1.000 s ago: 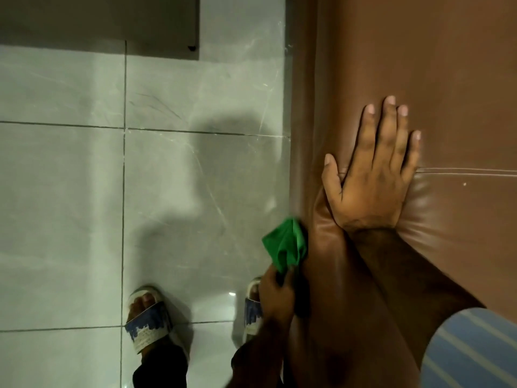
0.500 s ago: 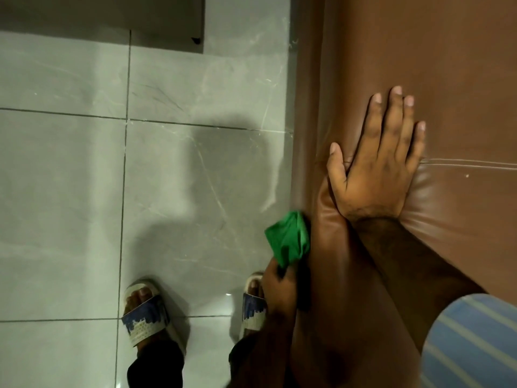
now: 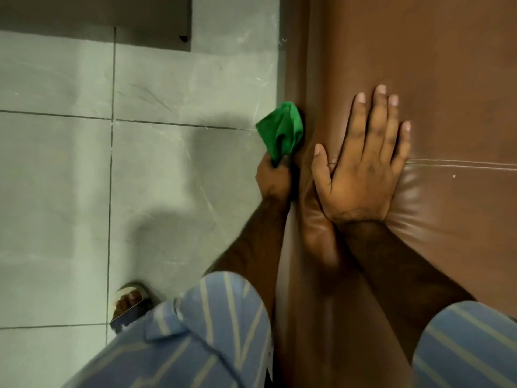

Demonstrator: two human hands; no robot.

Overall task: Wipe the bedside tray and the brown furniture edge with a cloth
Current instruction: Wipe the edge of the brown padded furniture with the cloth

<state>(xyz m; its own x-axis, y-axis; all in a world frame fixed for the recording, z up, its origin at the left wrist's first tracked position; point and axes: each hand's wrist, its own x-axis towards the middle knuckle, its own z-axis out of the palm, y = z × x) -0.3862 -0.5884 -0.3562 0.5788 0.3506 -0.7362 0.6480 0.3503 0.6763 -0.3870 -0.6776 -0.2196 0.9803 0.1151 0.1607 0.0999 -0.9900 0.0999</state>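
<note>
A bunched green cloth [image 3: 281, 131] is pressed against the left side edge of the brown padded furniture [image 3: 419, 51]. My left hand [image 3: 272, 177] grips the cloth from below, fingers closed around its lower end. My right hand [image 3: 361, 166] lies flat on the brown top surface, fingers spread, just right of the edge and over a stitched seam [image 3: 461, 163]. No bedside tray is in view.
Grey tiled floor [image 3: 140, 177] fills the left half. A dark panel [image 3: 98, 15] sits at the top left. My sandalled foot [image 3: 130, 303] stands on the floor near the bottom. Striped blue sleeves cover both my upper arms.
My left hand has slid the green cloth forward along the furniture's side edge, from beside my foot to level with my right hand's fingers. My right hand stayed flat in place.
</note>
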